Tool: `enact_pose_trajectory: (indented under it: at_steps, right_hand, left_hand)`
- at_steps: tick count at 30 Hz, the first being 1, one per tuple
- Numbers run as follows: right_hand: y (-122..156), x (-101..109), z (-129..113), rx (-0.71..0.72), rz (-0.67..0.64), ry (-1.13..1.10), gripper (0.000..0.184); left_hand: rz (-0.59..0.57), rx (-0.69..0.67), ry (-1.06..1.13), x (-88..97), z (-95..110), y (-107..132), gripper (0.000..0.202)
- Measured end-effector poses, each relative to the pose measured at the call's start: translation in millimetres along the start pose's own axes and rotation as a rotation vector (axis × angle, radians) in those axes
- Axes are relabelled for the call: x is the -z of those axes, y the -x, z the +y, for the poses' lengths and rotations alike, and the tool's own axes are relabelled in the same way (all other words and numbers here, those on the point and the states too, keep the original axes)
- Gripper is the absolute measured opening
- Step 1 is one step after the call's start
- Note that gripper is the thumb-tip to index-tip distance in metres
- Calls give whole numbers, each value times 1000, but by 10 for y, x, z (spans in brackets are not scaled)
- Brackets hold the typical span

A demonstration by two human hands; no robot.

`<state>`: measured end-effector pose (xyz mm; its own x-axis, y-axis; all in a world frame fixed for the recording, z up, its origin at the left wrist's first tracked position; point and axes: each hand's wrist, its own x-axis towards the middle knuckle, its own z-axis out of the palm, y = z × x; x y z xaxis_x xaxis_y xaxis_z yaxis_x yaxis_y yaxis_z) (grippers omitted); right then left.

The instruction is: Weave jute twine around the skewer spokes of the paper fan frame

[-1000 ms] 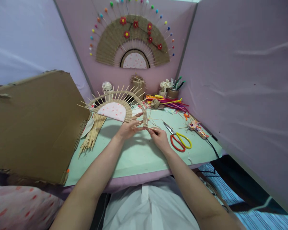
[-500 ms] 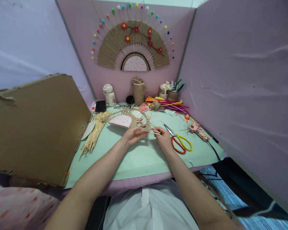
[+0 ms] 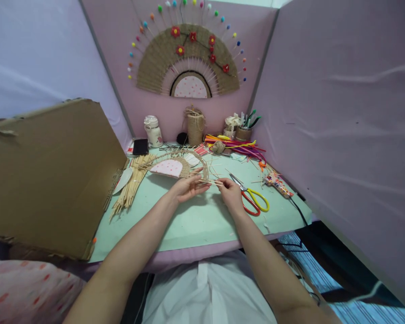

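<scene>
A small half-round fan, with a dotted pink centre, a jute-covered band and thin sticks fanning out to an arc of twine, is held above the table. My left hand grips its right end from below, fingers curled behind the sticks. Just right of it, my right hand is closed in a pinch at the tips of the lowest sticks, on a thin strand of twine; its fingertips partly hide the strand. Scissors with red and yellow handles lie open beside my right hand.
Bundled thin sticks and a cardboard sheet are at left. Behind stand a white bottle, a twine roll and colourful pipe cleaners. A glue gun lies right. A large fan hangs on the back wall.
My right hand has drawn slightly away from the fan's edge, and the gap between my hands is a little wider. The left hand still holds the fan, its fingers slightly straighter.
</scene>
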<state>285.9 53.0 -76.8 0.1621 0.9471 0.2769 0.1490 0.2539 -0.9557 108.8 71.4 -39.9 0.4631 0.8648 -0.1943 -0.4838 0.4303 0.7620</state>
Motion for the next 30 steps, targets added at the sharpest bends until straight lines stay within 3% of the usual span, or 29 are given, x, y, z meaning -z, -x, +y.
enact_pose_trajectory:
  at_steps: [16, 20, 25, 30]
  right_hand:
    - [162, 106, -39, 241, 59, 8, 19]
    - [112, 120, -12, 158, 119, 15, 23]
    - [72, 104, 34, -3, 46, 8, 25]
    - [98, 87, 1, 11, 63, -25, 28]
  left_hand:
    - [55, -33, -32, 102, 22, -34, 57]
    - [-11, 17, -76, 88, 16, -6, 58]
    - [-63, 54, -122, 4, 24, 64, 61]
    - [-147, 106, -138, -164, -60, 144, 58]
